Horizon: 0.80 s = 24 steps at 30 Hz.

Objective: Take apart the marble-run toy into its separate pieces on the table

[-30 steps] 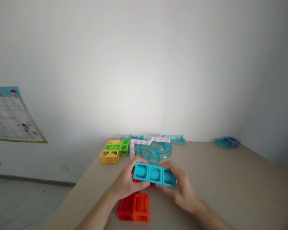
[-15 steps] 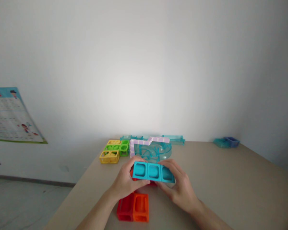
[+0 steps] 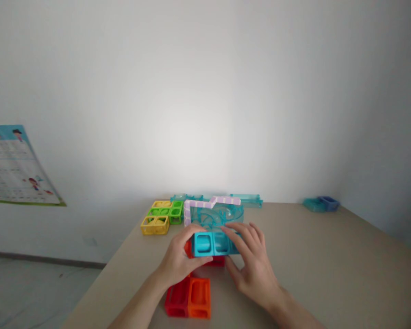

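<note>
A row of blue hollow cube blocks (image 3: 203, 244) is held up in front of me. My left hand (image 3: 178, 256) grips its left end, thumb below and fingers on top. My right hand (image 3: 251, 256) holds the right end, its fingers covering much of the last block. Just under and behind the row, red blocks (image 3: 218, 261) show in part, and an orange-red piece (image 3: 188, 248) peeks out by my left fingers. Nearer to me, a red block (image 3: 178, 297) and an orange block (image 3: 199, 297) stand side by side on the table.
Yellow blocks (image 3: 155, 225) and green blocks (image 3: 176, 212) lie at the table's far left. Behind my hands are clear teal track pieces (image 3: 226, 212) and a lilac zigzag strip (image 3: 198, 203). A blue tray-like piece (image 3: 329, 204) sits far right, near the wall.
The blue row has tilted so its front face turns more towards me, and it has shifted slightly. My right fingers have moved further over its right end.
</note>
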Motion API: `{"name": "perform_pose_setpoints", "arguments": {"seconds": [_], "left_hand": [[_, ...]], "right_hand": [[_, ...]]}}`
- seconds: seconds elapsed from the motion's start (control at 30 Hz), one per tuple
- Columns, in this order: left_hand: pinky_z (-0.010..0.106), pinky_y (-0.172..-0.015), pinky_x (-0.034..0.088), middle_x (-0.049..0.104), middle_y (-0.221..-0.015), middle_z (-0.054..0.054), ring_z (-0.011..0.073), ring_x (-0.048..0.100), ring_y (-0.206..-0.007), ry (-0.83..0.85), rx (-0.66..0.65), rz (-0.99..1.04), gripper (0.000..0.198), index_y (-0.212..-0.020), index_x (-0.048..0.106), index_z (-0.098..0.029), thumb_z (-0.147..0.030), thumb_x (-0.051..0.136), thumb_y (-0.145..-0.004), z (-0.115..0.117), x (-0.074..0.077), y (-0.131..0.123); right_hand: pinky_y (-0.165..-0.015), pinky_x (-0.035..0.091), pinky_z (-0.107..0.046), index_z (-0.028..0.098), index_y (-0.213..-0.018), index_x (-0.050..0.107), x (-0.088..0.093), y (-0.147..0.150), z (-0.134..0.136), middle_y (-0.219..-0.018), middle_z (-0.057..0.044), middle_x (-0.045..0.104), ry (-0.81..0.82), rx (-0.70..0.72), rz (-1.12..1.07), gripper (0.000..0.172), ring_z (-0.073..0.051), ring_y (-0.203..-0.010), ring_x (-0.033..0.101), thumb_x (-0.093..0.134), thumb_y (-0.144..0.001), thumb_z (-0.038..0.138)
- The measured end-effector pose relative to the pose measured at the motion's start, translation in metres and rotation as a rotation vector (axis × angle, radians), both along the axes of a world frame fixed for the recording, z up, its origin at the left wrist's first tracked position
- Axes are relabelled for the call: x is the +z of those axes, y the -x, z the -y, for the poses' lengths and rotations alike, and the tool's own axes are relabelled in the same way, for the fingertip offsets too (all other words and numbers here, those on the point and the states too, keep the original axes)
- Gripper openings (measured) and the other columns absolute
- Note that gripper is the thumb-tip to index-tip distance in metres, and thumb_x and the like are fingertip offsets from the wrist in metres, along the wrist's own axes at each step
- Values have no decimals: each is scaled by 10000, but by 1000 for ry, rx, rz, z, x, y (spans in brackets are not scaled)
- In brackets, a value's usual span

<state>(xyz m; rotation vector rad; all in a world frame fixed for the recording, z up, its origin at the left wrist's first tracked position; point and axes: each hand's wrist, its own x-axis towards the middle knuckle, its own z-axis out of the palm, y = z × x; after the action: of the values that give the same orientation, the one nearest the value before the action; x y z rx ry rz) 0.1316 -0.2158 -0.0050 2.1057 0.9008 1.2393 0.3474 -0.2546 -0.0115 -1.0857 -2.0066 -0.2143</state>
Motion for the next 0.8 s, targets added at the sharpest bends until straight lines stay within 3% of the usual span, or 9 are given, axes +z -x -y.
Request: {"name": "perform_pose_setpoints", "arguments": {"seconds": [0.1,0.23,0.37,0.53,0.7,0.8], "left_hand": [[339,-944,449,642,-1088,53,234,587,-1056,-9,-34,-23,467,-1073,608,-227,-343,800,-664,0,0,0],[381,-1002,421,610,-1202,76,254,547,-1143,29,-57,-66,560,-1182,569,-242,-337,789,-676,-1,-1,0],[334,-880,490,611,-1172,75,191,601,-957,86,-94,-113,556,-1257,521,-254,-244,724,-739,0,-2,0],[289,-804,490,626,-984,51,153,590,-825,15,-92,-97,278,-1073,631,-216,-173,622,-798,1,0,-2],[285,-783,459,647,-897,48,172,591,-844,-70,96,-63,141,-909,669,-203,-196,537,-860,-6,-1,0],[274,-738,443,653,-845,37,174,594,-816,-100,220,-58,147,-844,665,-199,-193,520,-862,-13,-4,3]], "right_hand": [[-1111,131,-613,262,-1357,459,3,10,4,-1296,-83,535,-1,52,133,631,-276,-1206,465,477,-769,32],[-1078,235,-574,252,-1316,518,2,10,-1,-1196,-86,578,-30,-8,102,637,-261,-1109,514,450,-735,-1],[-1009,341,-517,217,-1204,621,1,-15,-16,-1063,-95,615,-72,-263,33,602,-263,-1018,541,424,-696,-39],[-995,289,-597,226,-1126,672,-5,-62,-34,-1032,-96,655,124,-695,151,528,-312,-1013,544,452,-716,-21],[-947,255,-681,228,-1099,693,-15,-92,-46,-1033,-130,673,317,-917,213,437,-360,-1021,557,449,-788,41],[-925,262,-695,248,-1132,688,-17,-94,-47,-1139,-158,642,352,-996,231,446,-412,-1167,482,449,-809,57]]}}
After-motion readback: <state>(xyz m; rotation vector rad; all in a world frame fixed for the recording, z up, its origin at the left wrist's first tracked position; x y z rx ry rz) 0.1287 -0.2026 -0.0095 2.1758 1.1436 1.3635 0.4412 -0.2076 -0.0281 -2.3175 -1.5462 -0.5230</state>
